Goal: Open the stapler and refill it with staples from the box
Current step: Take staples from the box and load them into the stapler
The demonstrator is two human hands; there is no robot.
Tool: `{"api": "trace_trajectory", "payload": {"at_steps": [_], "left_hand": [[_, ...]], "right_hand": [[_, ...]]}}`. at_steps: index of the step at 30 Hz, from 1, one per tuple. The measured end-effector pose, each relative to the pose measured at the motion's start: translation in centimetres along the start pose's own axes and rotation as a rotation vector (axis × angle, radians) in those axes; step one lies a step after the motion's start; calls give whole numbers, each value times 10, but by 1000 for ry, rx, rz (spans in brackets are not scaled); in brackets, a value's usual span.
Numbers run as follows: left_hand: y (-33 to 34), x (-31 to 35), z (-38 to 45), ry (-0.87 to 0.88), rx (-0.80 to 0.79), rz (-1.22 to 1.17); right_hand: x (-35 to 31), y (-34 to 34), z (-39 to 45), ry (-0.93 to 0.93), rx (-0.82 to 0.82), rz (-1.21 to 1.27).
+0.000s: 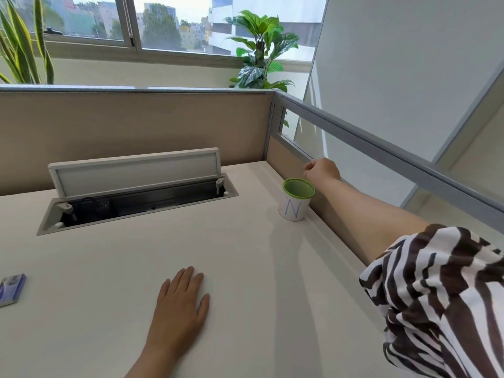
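Note:
A small blue and purple box (11, 290) lies at the desk's left edge, partly cut off by the frame. No stapler is in view. My left hand (182, 298) rests flat on the desk, palm down, fingers together, holding nothing. My right hand (321, 170) is stretched far out to the back right, just above and behind a white cup with a green rim (296, 199). Its fingers are curled in, and I cannot see anything held in them.
A cable hatch (136, 197) in the desk stands with its lid up, showing sockets and a black cable. Beige partition panels (136, 126) wall the back and right sides. Plants stand behind the partition by the window.

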State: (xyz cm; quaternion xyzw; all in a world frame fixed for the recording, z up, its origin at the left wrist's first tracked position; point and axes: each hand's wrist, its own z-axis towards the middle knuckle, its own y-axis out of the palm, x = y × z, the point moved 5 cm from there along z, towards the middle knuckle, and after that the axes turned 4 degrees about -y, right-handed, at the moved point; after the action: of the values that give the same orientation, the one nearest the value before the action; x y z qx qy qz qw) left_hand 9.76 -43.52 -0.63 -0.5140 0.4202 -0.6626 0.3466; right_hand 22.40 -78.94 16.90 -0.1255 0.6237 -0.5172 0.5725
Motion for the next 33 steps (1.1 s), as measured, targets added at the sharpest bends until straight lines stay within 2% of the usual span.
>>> {"api": "trace_trajectory", "payload": {"at_steps": [6,12,18,22,25,29,33], "left_hand": [[-3,4,-1,9,1,-20],[-7,9,-2,17,-58,-9],[-36,9,-32,153,106,6],[-60,-5,-46,199,89,33],[-90,-28,-55,159,102,13],[-139,-69,-71,152,240,24],[-190,-143,-95,58,335,49]], "right_hand": [[-3,-9,-12,-16,2,34],[-44,-2,-51,-163,-54,89],[-115,53,-139,-365,-230,139],[-160,93,-205,-490,-367,121],[-192,121,-244,-550,-438,73],[-232,147,-282,-572,-475,57],[-282,176,-326,-565,-537,54]]}}
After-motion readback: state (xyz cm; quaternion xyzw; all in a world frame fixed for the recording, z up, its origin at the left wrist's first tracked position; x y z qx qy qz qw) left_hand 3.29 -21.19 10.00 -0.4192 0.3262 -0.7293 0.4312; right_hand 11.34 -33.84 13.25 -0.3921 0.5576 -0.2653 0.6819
